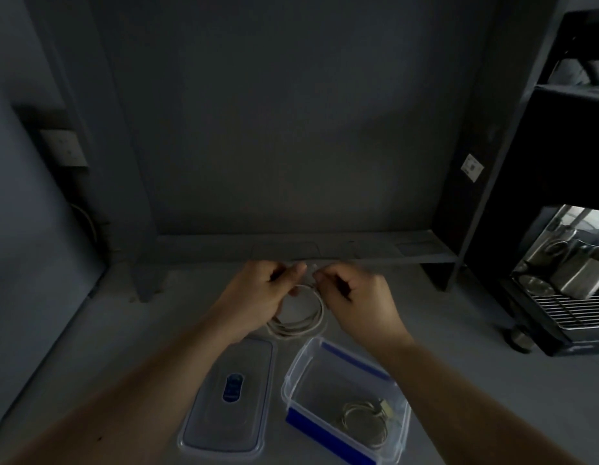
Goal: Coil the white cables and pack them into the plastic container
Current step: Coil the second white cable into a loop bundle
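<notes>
**Both hands pinching a cable loop above the open box**

Pinching with both hands, the person is holding a white cable (301,317) just above the desk (459,330). The left hand (261,297) is closing its grip around the left side of the loop, thumb and fingers curled over the strands, probably to keep the turns from springing apart. The right hand (355,297) is closing its grip on the top of the loop near the twelve o'clock point, where the two hands are almost meeting; it seems to be working the loose end, though the blur there is hiding the tip. The rest of the coil is hanging down toward six o'clock, its lowest turns resting on or just over the desk; I cannot tell which.

At five o'clock from the hands, the clear plastic container (298,374) with blue clips is standing open, close enough that the finished coil should need only a short drop. A second coiled cable (365,421) is already lying in its near right corner, leaving the far half free. The lid (231,391) is lying flat at seven o'clock, just beside the container and out of the way of the opening.

Judging from this, the coiling of the held cable is nearly done and packing is the coming step. The turns are looking springy, so letting go too early could let them unwind.
</notes>
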